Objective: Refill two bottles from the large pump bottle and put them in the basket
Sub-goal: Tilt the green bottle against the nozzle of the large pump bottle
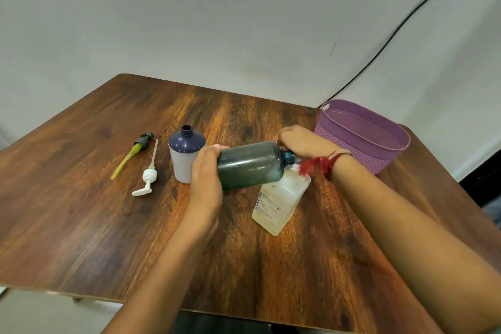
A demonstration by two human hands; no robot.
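1. I am gripping the base of the dark green bottle (250, 164) in my left hand (206, 179), tipping its mouth over the pale bottle (280, 198)
2. My right hand (303, 141) is reaching behind the necks (fingers hidden, so I cannot tell its hold)
3. The pale bottle is leaning, so liquid risks missing it and spilling on the table (81, 225)
4. The purple basket (363, 135) is waiting just beyond, unobstructed; the navy-topped bottle (185, 154) and two pumps are lying left

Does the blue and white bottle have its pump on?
No, the blue and white bottle has an open neck; the white pump lies on the table beside it.
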